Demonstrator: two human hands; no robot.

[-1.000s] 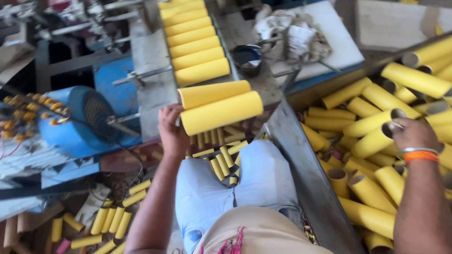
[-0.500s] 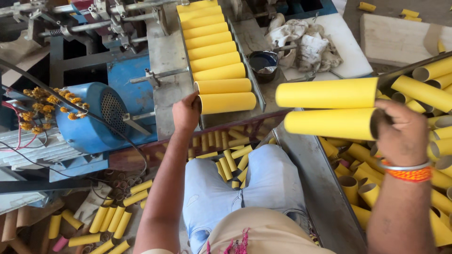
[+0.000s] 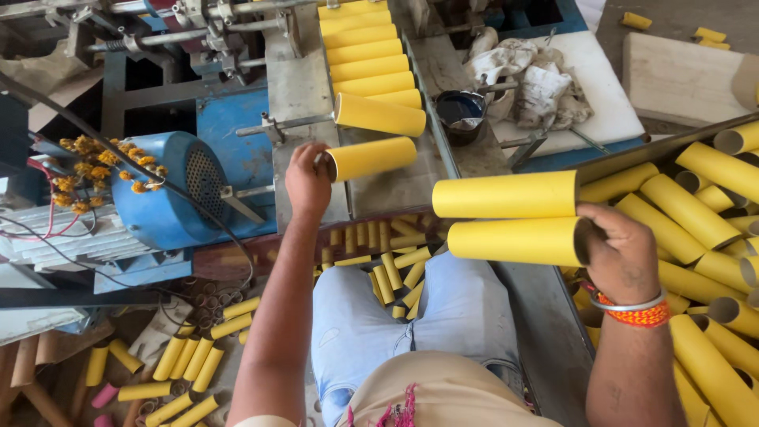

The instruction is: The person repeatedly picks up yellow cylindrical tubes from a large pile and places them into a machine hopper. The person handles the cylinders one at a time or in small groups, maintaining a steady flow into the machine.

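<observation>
The right hand (image 3: 621,257) grips the ends of two long yellow tubes (image 3: 510,217), held level and stacked above the lap, beside the bin of tubes (image 3: 711,205). Farther out, the left hand (image 3: 308,180) closes its fingers on the end of another tube (image 3: 371,158), touching the metal tray (image 3: 395,190), below the row of tubes (image 3: 368,55) on the machine.

no packages, labels, signs or screens show anywhere around the hands; only bare yellow tubes and machine parts lie in view.
</observation>
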